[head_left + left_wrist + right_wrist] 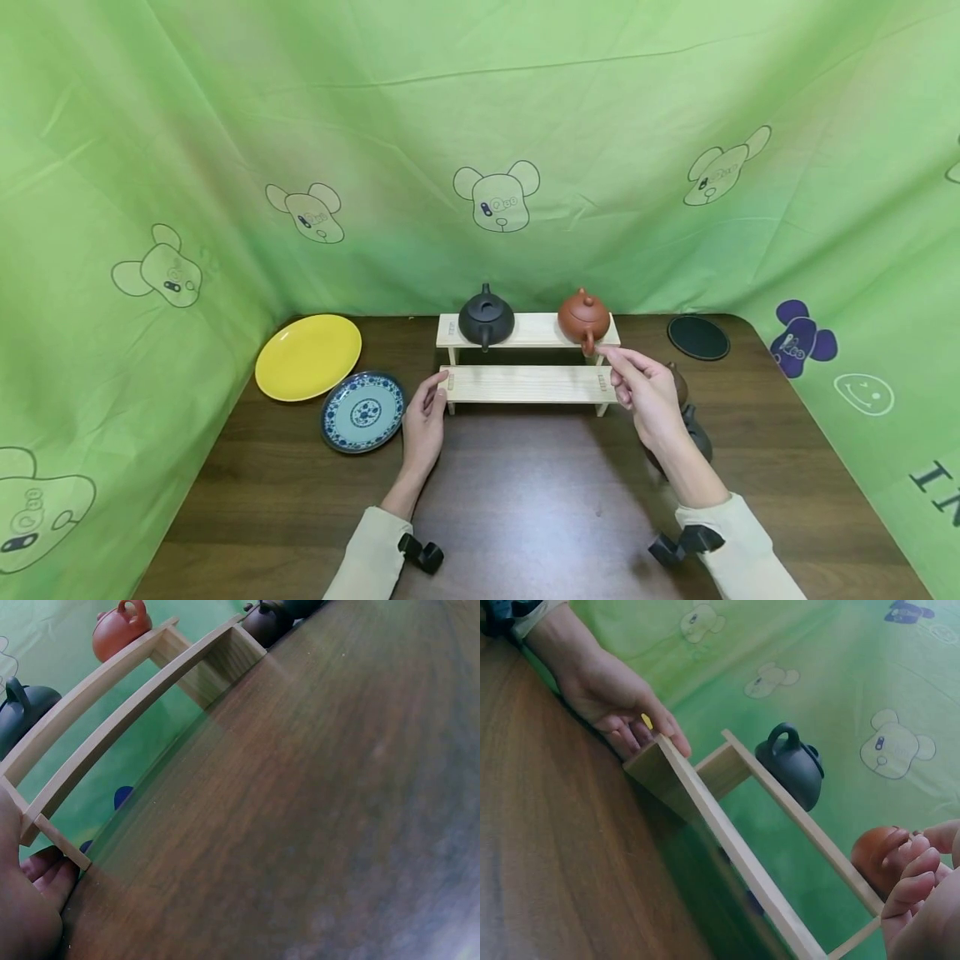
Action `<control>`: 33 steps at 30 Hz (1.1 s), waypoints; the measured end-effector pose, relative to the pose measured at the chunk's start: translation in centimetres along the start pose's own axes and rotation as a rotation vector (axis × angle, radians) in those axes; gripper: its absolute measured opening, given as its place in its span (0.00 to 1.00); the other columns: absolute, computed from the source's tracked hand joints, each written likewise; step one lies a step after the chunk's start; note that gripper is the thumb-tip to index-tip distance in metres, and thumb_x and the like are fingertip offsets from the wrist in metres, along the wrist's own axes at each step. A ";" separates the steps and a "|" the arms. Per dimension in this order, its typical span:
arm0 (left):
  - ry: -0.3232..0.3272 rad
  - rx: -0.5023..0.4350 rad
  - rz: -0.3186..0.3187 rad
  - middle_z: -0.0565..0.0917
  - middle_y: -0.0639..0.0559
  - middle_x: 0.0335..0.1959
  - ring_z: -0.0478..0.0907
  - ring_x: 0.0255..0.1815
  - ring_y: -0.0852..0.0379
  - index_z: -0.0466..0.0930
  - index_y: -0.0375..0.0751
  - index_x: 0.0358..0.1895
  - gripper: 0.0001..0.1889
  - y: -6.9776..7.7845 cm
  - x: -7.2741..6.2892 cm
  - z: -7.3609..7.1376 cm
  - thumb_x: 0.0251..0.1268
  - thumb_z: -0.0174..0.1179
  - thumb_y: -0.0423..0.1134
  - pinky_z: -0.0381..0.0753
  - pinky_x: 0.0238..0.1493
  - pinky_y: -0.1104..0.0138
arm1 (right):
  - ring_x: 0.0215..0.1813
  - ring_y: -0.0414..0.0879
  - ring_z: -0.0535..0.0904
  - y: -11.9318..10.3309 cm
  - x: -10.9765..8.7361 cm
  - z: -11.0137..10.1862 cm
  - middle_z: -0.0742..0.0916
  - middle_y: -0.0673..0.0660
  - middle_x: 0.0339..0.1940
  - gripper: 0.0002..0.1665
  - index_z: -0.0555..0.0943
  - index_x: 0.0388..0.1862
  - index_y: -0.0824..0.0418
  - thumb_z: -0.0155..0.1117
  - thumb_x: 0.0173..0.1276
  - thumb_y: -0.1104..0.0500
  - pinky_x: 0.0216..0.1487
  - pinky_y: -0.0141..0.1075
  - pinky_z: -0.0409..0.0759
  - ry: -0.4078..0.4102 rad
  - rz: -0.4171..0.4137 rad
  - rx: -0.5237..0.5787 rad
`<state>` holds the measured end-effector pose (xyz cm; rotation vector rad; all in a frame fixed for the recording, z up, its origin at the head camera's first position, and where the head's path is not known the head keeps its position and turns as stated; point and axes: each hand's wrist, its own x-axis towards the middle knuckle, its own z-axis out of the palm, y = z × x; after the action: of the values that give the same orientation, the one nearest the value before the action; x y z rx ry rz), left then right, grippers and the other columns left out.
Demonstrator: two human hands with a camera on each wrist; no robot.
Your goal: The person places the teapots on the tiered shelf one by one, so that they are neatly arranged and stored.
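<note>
A two-tier wooden stand (525,385) holds a dark teapot (485,321) and a reddish-brown teapot (583,318) on its upper step. My left hand (424,427) grips the left end of the lower step, one digit along the top and the others curled by the leg. Close by the handle of the reddish-brown teapot is my right hand (647,393), its fingertips overlapping that teapot in the right wrist view. The handle loop (137,609) shows uncovered in the left wrist view. The lower step bears nothing.
To the left, a yellow plate (307,358) stands behind a blue-patterned plate (364,413). Partly hidden by my right hand are a brown teapot (678,385) and a dark teapot (697,435). A black round disc (698,337) lies at the back right, before the green cloth (615,117).
</note>
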<state>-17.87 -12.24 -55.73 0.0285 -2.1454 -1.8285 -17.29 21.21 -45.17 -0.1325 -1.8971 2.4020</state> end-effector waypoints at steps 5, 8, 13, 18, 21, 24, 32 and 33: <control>-0.008 -0.010 -0.066 0.84 0.44 0.74 0.81 0.73 0.45 0.85 0.41 0.71 0.17 1.0 -0.2 0.0 0.89 0.56 0.32 0.80 0.70 0.63 | 0.20 0.34 0.67 0.1 -1.2 -0.6 0.80 0.47 0.23 0.10 0.94 0.48 0.54 0.66 0.85 0.61 0.22 0.26 0.61 0.002 -0.025 0.017; -0.010 -0.033 -0.067 0.85 0.48 0.73 0.82 0.72 0.50 0.86 0.45 0.70 0.17 -0.3 0.1 0.0 0.88 0.57 0.34 0.80 0.70 0.64 | 0.20 0.34 0.67 0.2 -1.9 -1.1 0.80 0.47 0.22 0.10 0.94 0.50 0.56 0.66 0.86 0.62 0.23 0.30 0.56 0.000 -0.053 0.026; -0.017 -0.047 -0.042 0.86 0.58 0.71 0.83 0.70 0.55 0.88 0.58 0.68 0.16 -3.6 0.9 -0.1 0.88 0.59 0.39 0.80 0.67 0.70 | 0.20 0.32 0.67 0.4 -3.0 -1.8 0.79 0.47 0.22 0.12 0.93 0.53 0.58 0.63 0.86 0.64 0.25 0.36 0.51 -0.007 -0.068 0.016; -0.027 -0.031 0.013 0.86 0.54 0.71 0.84 0.70 0.48 0.87 0.57 0.69 0.16 -4.0 1.0 -0.1 0.88 0.59 0.40 0.81 0.65 0.71 | 0.21 0.34 0.65 0.4 -4.4 -2.6 0.79 0.47 0.23 0.11 0.93 0.53 0.58 0.63 0.86 0.64 0.26 0.39 0.49 -0.002 -0.071 0.004; -0.027 -0.037 0.002 0.86 0.55 0.71 0.83 0.70 0.50 0.87 0.58 0.69 0.16 -3.9 1.1 -0.1 0.88 0.59 0.39 0.81 0.65 0.72 | 0.21 0.41 0.59 0.6 -5.2 -3.1 0.78 0.47 0.23 0.12 0.93 0.52 0.57 0.63 0.86 0.65 0.26 0.40 0.48 0.001 -0.082 0.011; -0.024 -0.042 -0.014 0.86 0.55 0.72 0.83 0.70 0.53 0.87 0.57 0.69 0.17 -3.7 1.0 -0.1 0.88 0.59 0.38 0.80 0.66 0.73 | 0.23 0.48 0.54 0.8 -6.0 -3.6 0.78 0.47 0.22 0.13 0.93 0.51 0.58 0.62 0.86 0.66 0.25 0.41 0.47 0.001 -0.089 0.019; -0.001 -0.021 0.042 0.87 0.49 0.70 0.84 0.66 0.57 0.87 0.49 0.69 0.16 -2.1 0.4 0.0 0.89 0.58 0.39 0.82 0.63 0.72 | 0.23 0.48 0.53 1.3 -7.9 -4.9 0.79 0.46 0.23 0.14 0.92 0.54 0.60 0.60 0.88 0.66 0.25 0.42 0.48 -0.005 -0.069 0.011; -0.001 -0.024 0.065 0.87 0.47 0.69 0.84 0.66 0.56 0.87 0.47 0.69 0.16 -1.9 0.3 0.0 0.89 0.58 0.39 0.82 0.62 0.71 | 0.23 0.49 0.54 1.4 -8.2 -5.1 0.79 0.46 0.23 0.14 0.92 0.55 0.60 0.59 0.88 0.66 0.25 0.42 0.48 -0.002 -0.066 0.010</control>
<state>-18.52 -12.63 -57.52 -0.0463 -2.0996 -1.8176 -8.61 24.88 -47.55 -0.0659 -1.8593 2.3704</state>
